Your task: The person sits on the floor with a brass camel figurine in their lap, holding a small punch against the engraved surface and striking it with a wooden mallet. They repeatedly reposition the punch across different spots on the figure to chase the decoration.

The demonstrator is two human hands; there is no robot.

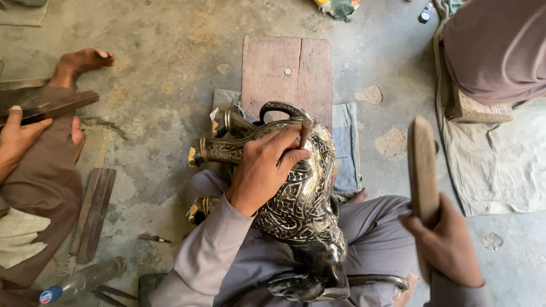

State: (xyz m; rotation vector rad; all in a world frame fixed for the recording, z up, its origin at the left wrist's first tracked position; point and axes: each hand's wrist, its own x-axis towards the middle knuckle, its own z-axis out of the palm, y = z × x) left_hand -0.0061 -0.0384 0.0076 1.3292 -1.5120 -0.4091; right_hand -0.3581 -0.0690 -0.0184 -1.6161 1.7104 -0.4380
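Observation:
A black and silver engraved metal animal figure (301, 199) lies in my lap, its gold-tipped legs pointing left. My left hand (264, 167) rests on its body and pinches a short metal chisel (305, 132), tip pressed to the figure's back. My right hand (446, 244) grips a flat wooden mallet stick (424, 167), raised upright off to the right, apart from the chisel.
A co-worker sits at the left, a hand (20, 136) holding a dark wooden stick (54, 107), a bare foot (82, 61) on the floor. A wooden board (287, 71), folded cloth (346, 145), wooden slat (94, 213), plastic bottle (79, 281) lie around. Another person sits top right (495, 51).

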